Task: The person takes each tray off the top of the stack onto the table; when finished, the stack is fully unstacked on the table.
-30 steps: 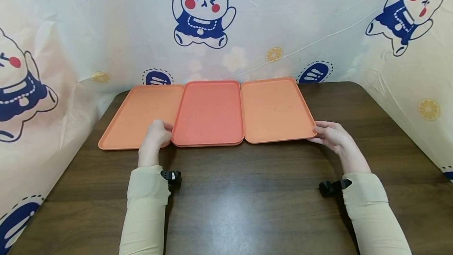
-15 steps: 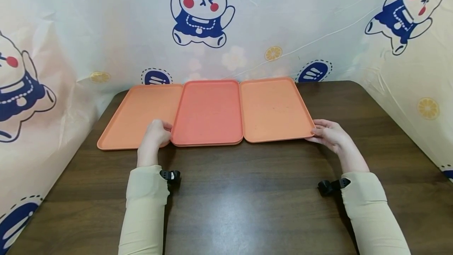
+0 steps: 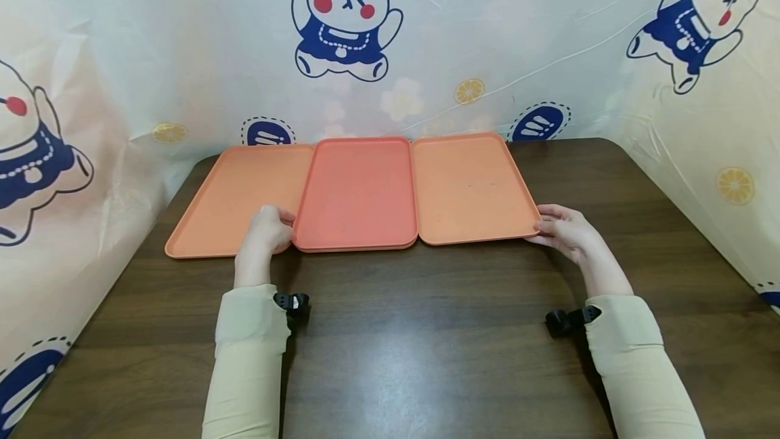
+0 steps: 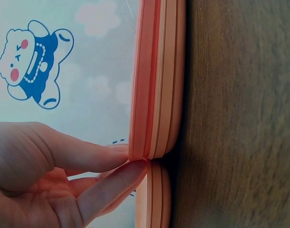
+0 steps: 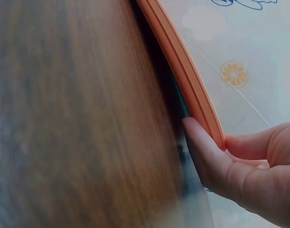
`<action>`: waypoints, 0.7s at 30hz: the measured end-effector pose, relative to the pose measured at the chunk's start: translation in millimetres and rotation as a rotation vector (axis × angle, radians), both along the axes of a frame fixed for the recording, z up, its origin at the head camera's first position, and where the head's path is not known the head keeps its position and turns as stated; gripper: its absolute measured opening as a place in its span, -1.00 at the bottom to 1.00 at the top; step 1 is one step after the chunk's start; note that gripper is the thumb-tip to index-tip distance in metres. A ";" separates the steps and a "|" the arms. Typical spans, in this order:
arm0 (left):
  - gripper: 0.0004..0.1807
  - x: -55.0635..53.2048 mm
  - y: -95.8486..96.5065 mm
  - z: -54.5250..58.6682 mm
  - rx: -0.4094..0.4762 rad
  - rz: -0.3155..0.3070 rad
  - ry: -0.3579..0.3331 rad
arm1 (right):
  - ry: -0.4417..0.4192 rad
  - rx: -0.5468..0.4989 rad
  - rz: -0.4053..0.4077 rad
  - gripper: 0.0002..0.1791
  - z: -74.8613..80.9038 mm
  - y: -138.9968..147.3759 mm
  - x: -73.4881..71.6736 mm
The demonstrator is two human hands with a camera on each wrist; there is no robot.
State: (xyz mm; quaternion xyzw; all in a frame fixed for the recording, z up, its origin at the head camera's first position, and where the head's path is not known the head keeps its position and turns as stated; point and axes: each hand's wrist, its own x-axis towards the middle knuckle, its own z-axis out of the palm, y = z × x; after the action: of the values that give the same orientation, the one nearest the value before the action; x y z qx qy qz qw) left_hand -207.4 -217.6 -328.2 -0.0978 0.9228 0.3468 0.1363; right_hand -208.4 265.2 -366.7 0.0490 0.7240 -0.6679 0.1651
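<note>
1. The left hand (image 3: pixel 268 227) pinches the near left corner of the red tray (image 3: pixel 359 195), which sits atop an orange lower tray (image 4: pixel 168 95).
2. The right hand (image 3: pixel 567 232) grips the right tray (image 3: pixel 472 188) by its near right corner, thumb above and a finger beneath, that corner off the table (image 3: pixel 390 330).
3. The left tray (image 3: pixel 250 188) lies just beside the red one.
4. All lie along the table's far edge, near the printed cloth (image 3: pixel 487 19).
5. Wood spreads between the forearms and beyond the right hand.
</note>
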 end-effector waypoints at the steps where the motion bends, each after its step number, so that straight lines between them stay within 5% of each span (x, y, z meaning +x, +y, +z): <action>1: -0.48 0.2 -0.1 0.0 -0.002 0.002 -0.005 | -0.001 0.007 0.004 -0.33 -0.1 -0.2 0.0; 21: -0.50 2.3 0.8 1.1 -0.009 0.006 -0.011 | -0.001 0.222 0.068 -0.29 5.4 -2.2 0.7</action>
State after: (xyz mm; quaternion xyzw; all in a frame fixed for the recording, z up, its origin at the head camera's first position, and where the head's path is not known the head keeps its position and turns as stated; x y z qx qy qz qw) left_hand -205.1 -216.8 -327.1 -0.1031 0.9233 0.3426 0.1398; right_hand -207.6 263.0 -361.3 0.0430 0.7947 -0.5776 0.1817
